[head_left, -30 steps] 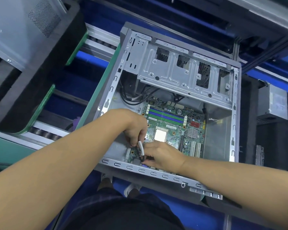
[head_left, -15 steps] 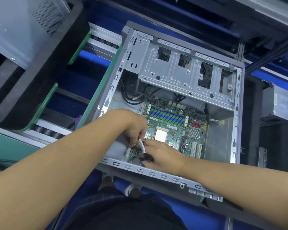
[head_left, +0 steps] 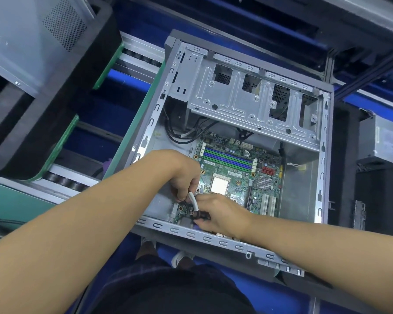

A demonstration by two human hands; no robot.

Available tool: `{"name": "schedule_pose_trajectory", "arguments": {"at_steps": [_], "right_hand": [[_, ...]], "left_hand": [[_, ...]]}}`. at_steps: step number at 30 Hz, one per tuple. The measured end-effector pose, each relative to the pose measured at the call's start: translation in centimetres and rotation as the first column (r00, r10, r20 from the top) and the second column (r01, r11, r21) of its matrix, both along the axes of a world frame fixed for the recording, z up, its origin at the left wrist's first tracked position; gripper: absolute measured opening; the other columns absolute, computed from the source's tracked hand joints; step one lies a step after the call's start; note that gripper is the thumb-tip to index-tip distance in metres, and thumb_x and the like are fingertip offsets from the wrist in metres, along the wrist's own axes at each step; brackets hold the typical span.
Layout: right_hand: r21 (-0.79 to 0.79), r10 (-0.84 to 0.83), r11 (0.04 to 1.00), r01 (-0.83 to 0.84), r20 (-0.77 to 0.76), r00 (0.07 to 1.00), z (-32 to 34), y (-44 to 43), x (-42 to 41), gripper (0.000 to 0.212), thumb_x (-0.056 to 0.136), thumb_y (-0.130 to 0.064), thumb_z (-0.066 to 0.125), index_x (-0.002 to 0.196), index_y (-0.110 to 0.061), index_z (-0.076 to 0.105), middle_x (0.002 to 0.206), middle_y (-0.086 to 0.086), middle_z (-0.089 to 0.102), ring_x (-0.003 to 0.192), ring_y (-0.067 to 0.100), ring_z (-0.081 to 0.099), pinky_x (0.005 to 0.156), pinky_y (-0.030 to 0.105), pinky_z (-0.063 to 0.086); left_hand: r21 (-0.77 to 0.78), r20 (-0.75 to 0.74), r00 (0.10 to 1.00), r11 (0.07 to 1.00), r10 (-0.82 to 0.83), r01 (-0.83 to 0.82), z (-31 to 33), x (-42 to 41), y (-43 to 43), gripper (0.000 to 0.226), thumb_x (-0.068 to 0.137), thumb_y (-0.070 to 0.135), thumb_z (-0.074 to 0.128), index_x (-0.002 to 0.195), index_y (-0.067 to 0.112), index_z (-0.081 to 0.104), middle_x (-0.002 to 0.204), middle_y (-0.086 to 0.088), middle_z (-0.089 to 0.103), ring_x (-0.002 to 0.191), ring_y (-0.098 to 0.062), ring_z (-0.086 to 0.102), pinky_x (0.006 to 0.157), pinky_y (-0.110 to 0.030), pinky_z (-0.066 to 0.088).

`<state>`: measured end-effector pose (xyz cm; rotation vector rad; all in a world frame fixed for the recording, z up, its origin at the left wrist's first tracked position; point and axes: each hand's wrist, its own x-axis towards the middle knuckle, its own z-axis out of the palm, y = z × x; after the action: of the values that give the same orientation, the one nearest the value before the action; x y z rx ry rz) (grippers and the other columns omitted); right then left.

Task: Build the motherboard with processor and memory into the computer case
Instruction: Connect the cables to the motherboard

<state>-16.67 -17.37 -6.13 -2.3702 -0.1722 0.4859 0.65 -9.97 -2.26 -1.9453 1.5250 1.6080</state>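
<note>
The motherboard (head_left: 236,175) lies flat on the floor of the open computer case (head_left: 325,155), toward its near-left part. The pale square processor (head_left: 219,185) sits at the board's middle and the green and blue memory slots (head_left: 227,158) run along its far side. A small silver heatsink (head_left: 264,182) and white expansion slots (head_left: 267,205) are on the board's right side.

At the board's near-left corner both hands meet on a short white cable (head_left: 194,201). The left hand (head_left: 184,175) has its fingers curled and pinches the cable's upper end. The right hand (head_left: 222,215), just beside it, pinches the black connector (head_left: 200,215) at the cable's lower end between thumb and fingers; whether the connector touches the board I cannot tell.

Black cables (head_left: 179,137) loop in the case's far-left corner, under the metal drive cage (head_left: 247,98) that spans the far side. Conveyor rollers (head_left: 61,180) run to the left of the case, and farther left another grey metal case (head_left: 21,41) sits in a black tray (head_left: 82,71). A grey power supply (head_left: 381,141) lies well apart on the right
</note>
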Motion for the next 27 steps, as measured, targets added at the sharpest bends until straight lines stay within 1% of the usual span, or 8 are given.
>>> {"name": "schedule_pose_trajectory", "arguments": {"at_steps": [7, 14, 17, 19, 21, 23, 25, 27], "right_hand": [[0.04, -0.058, 0.998, 0.058, 0.002, 0.998, 0.4, -0.1, -0.2, 0.009, 0.085, -0.01, 0.071, 0.09, -0.003, 0.068, 0.088, 0.005, 0.057, 0.074, 0.015, 0.051, 0.07, 0.031, 0.049], [0.001, -0.041, 0.999, 0.041, -0.083, 0.996, 1.2, 0.1, 0.5, 0.007, 0.083, -0.005, 0.069, 0.084, 0.0, 0.065, 0.089, 0.013, 0.061, 0.076, 0.021, 0.052, 0.07, 0.027, 0.041], [-0.035, 0.012, 0.999, -0.016, -0.128, 0.992, 1.8, -0.5, 0.7, 0.014, 0.087, -0.015, 0.072, 0.091, -0.002, 0.066, 0.093, 0.011, 0.061, 0.077, 0.017, 0.049, 0.073, 0.029, 0.042], [-0.075, -0.008, 0.997, -0.009, -0.211, 0.977, 2.5, -1.5, 0.6, 0.017, 0.089, -0.02, 0.072, 0.097, -0.006, 0.066, 0.093, 0.005, 0.06, 0.08, 0.018, 0.054, 0.073, 0.029, 0.047], [-0.106, -0.166, 0.984, 0.14, -0.306, 0.937, 3.1, -3.1, 0.3, 0.014, 0.089, -0.014, 0.067, 0.102, -0.011, 0.065, 0.092, 0.0, 0.06, 0.084, 0.019, 0.059, 0.076, 0.03, 0.051], [-0.135, -0.402, 0.915, 0.379, -0.292, 0.868, 3.6, -4.6, 0.0, 0.014, 0.091, -0.011, 0.061, 0.104, -0.011, 0.066, 0.092, -0.001, 0.064, 0.084, 0.017, 0.06, 0.076, 0.028, 0.05], [-0.108, -0.653, 0.756, 0.645, -0.181, 0.736, 3.9, -5.9, 0.1, 0.011, 0.092, -0.01, 0.058, 0.098, -0.012, 0.067, 0.085, -0.005, 0.062, 0.075, 0.01, 0.057, 0.068, 0.024, 0.047], [-0.027, -0.813, 0.573, 0.819, -0.143, 0.564, 4.0, -6.4, 0.3, 0.011, 0.092, -0.011, 0.057, 0.091, -0.02, 0.063, 0.079, -0.009, 0.058, 0.069, 0.004, 0.052, 0.058, 0.016, 0.04]], "left_hand": [[-0.005, -0.004, 1.0, 1.0, 0.012, -0.012, -0.1, 0.1, 0.3, 0.017, 0.075, 0.011, 0.076, 0.089, 0.021, 0.076, 0.073, 0.008, 0.066, 0.061, -0.005, 0.054, 0.052, -0.016, 0.04], [0.023, -0.067, 0.996, 0.998, 0.062, -0.06, 0.2, 0.1, 0.0, 0.028, 0.079, 0.001, 0.067, 0.098, 0.02, 0.074, 0.084, 0.004, 0.069, 0.07, -0.013, 0.059, 0.061, -0.025, 0.05], [-0.264, 0.001, 0.969, 0.934, 0.249, -0.239, 0.9, 0.6, -0.8, 0.031, 0.083, 0.003, 0.05, 0.086, 0.028, 0.067, 0.085, 0.009, 0.066, 0.081, -0.016, 0.063, 0.071, -0.032, 0.052], [-0.573, 0.06, 0.919, 0.767, 0.389, -0.287, 1.1, 0.6, -2.1, 0.027, 0.086, 0.006, 0.047, 0.083, 0.031, 0.059, 0.087, 0.012, 0.06, 0.079, -0.01, 0.058, 0.068, -0.029, 0.045], [-0.716, 0.138, 0.896, 0.668, 0.421, -0.204, 1.1, 0.0, -3.6, 0.014, 0.088, 0.015, 0.047, 0.091, 0.025, 0.057, 0.089, 0.007, 0.057, 0.08, -0.015, 0.055, 0.068, -0.032, 0.045], [-0.692, 0.331, 0.854, 0.718, 0.402, -0.07, 0.8, -0.6, -5.2, 0.012, 0.09, 0.025, 0.046, 0.082, 0.018, 0.051, 0.088, -0.004, 0.063, 0.074, -0.023, 0.052, 0.066, -0.034, 0.043], [-0.584, 0.491, 0.76, 0.808, 0.426, -0.077, 0.1, -0.9, -6.7, 0.028, 0.095, 0.033, 0.042, 0.081, 0.015, 0.057, 0.095, -0.007, 0.068, 0.078, -0.027, 0.057, 0.068, -0.03, 0.038], [-0.467, 0.501, 0.736, 0.858, 0.455, -0.213, -0.4, -0.2, -8.1, 0.04, 0.099, 0.04, 0.037, 0.11, 0.016, 0.067, 0.117, -0.005, 0.067, 0.103, -0.027, 0.062, 0.08, -0.03, 0.04]]}}
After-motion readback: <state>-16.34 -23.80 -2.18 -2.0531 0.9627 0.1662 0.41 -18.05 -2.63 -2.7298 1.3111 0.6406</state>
